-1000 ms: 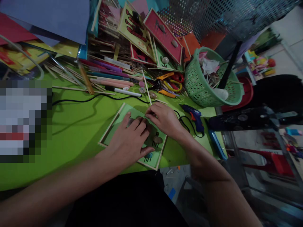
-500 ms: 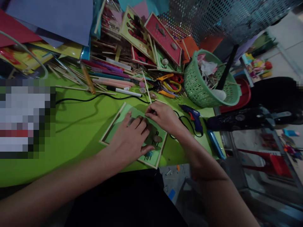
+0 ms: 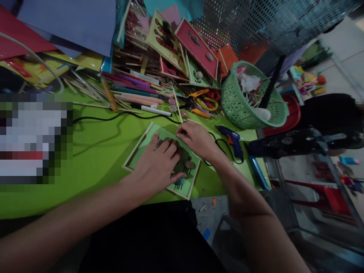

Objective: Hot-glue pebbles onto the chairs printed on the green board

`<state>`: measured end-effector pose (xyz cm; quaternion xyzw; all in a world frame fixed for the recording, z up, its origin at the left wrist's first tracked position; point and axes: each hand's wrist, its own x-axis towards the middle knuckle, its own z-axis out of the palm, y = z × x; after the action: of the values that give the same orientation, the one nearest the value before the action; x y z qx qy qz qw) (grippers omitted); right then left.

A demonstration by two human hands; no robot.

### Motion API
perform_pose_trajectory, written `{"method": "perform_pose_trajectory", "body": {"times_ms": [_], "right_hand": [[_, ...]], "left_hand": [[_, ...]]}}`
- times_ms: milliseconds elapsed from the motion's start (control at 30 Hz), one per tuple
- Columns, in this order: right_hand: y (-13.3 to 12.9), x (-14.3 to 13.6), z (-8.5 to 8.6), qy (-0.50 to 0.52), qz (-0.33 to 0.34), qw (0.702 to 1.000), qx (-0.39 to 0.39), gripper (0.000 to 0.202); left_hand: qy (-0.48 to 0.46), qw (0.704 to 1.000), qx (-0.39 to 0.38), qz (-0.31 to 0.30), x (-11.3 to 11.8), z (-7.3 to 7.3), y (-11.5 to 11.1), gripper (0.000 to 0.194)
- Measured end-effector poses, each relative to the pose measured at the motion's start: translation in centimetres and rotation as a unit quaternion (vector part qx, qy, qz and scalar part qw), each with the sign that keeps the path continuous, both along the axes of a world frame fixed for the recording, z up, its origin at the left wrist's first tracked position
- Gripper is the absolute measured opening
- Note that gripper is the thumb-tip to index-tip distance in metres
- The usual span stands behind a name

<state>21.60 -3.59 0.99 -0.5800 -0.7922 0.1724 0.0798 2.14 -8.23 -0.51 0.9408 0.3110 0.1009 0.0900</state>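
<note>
A green picture board (image 3: 159, 131) with thin wooden strips along its edges lies tilted on the table in front of me. Small stone figures with drawn black legs decorate it, among them a brown stone (image 3: 190, 165) and a blue one (image 3: 179, 182). My left hand (image 3: 155, 161) rests over the board, fingers spread and slightly bent, covering its middle. At the board's upper right edge, my right hand (image 3: 196, 138) is closed, thumb and fingers pinched together. Whatever they pinch is hidden. A thin wooden stick (image 3: 177, 104) reaches up behind those fingers; whether they hold it I cannot tell.
A blue glue gun (image 3: 233, 140) with a black cord lies to the right. Behind are scissors (image 3: 203, 100), markers (image 3: 156, 110), several finished framed pictures (image 3: 197, 45) and a green basket (image 3: 241, 110) of scraps. Purple paper (image 3: 71, 22) lies far left; a blurred-out object (image 3: 28, 140) stands left.
The view has shifted slightly. Both hands keep nearly the same places on the board, with no clear change in grip.
</note>
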Motion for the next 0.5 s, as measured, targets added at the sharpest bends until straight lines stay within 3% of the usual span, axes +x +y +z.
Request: {"method": "perform_pose_trajectory", "body": {"times_ms": [367, 500], "right_hand": [[0.0, -1.2, 0.3, -0.085, -0.014, 0.996, 0.003, 0.011], [0.3, -0.5, 0.5, -0.062, -0.013, 0.998, 0.006, 0.010]], "left_hand": [[-0.001, 1.000, 0.012, 0.001, 0.0, -0.1, 0.1, 0.055], [-0.004, 1.000, 0.005, 0.004, -0.1, -0.1, 0.0, 0.053]]}}
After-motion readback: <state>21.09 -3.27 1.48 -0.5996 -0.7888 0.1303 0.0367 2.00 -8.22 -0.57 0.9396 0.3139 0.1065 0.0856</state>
